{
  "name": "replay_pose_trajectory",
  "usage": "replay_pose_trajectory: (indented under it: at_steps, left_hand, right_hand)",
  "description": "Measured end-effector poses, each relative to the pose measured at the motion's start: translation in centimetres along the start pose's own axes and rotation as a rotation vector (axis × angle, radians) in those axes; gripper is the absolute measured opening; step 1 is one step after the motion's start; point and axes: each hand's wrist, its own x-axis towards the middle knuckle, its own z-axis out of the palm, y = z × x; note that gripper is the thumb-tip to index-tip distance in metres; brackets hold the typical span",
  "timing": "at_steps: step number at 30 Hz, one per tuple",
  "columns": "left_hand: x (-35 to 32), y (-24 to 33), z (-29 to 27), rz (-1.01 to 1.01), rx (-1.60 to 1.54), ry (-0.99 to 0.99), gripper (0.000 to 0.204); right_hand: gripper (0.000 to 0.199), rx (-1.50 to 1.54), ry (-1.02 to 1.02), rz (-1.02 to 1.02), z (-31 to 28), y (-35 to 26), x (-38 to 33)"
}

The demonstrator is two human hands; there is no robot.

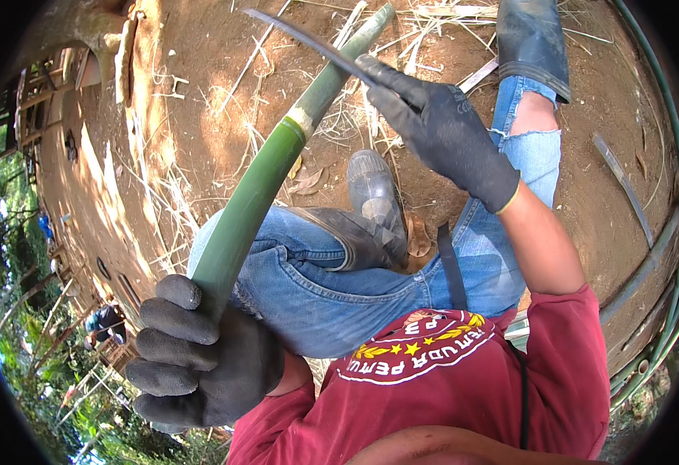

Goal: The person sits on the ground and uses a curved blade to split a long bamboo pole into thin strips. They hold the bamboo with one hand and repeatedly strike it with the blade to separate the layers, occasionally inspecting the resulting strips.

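A green bamboo pole (254, 190) slants up and away from me across my bent knee. One joint rings its middle; beyond it the surface looks paler and duller. In a black work glove, my left hand (223, 364) is wrapped round the pole's near end. My right hand (456, 139), gloved the same way, grips a long knife (308, 43) with a thin, slightly curved dark blade. The blade crosses over the far part of the pole, pointing up to the left. The knife's handle is hidden by the glove. Whether the blade touches the bamboo I cannot tell.
Dry strips and shavings (417, 39) litter the dirt ground. My legs in jeans (339, 302) and rubber boots (537, 43) frame the work. A flat strip (625, 182) and long green poles (669, 310) lie at the right. Another person (108, 324) is far off left.
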Motion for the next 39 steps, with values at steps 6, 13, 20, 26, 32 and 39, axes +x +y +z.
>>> replay_pose_trajectory:
  at_steps: [6,13,20,26,32,39]
  left_hand:
    - [0.3,0.1,0.0,-0.048,-0.054,0.100,0.039]
    - [0.4,0.4,-1.1,-0.052,-0.108,0.118,0.050]
    - [3.2,2.8,-5.8,-0.073,-0.329,0.100,0.037]
    - [6.0,2.0,-8.2,-0.132,-0.467,-0.027,0.032]
    - [7.2,1.7,-9.0,-0.147,-0.506,0.062,0.027]
    - [7.7,1.4,-7.9,-0.126,-0.453,0.104,0.028]
  right_hand:
    - [0.058,0.087,0.240,0.511,1.8,8.7,-0.6]
    - [0.066,-0.425,0.195,0.619,2.3,11.9,-1.0]
    - [0.063,-0.312,0.151,0.179,1.1,13.4,5.5]
    - [0.040,-0.330,-0.233,-0.062,0.5,17.5,10.5]
    - [0.023,0.065,-0.070,0.123,2.2,19.0,10.8]
    - [0.032,0.451,0.461,0.287,-1.9,21.7,12.6]
